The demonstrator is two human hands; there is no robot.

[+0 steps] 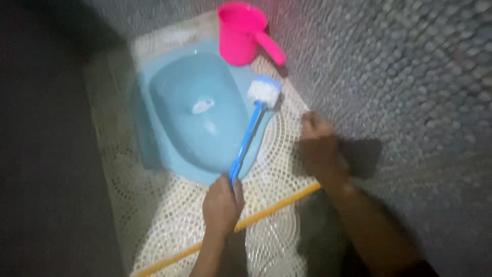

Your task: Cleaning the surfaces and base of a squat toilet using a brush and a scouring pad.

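The left hand (222,204) has its grip closed around the near end of a blue toilet brush (249,134). The brush handle runs up and away from that hand across the right rim of a light blue squat toilet pan (169,77), and its white bristle head rests on the pan's far right edge. The right hand (319,146) is to the right of the pan, pressed against the grey pebbled wall (410,77); it is blurred, the fingers look curled, and whether its grip is open or closed on something cannot be told.

Beyond the pan, touching its far rim, stands 1 pink plastic jug (241,33) with its handle pointing right, just past the brush head. A small white patch lies inside the pan bowl, near its middle. On the near side of the pan, a thin yellow-orange hose or rod (277,205) lies slantwise on the floor, passing under the left hand's wrist and reaching towards the right forearm.

The pan is set in a floor of small pale mosaic tiles (169,205) laid in fan patterns. Left of the pan the room falls into deep shadow, and a dark wall closes that side. The pebbled wall fills the whole space right of the pan.
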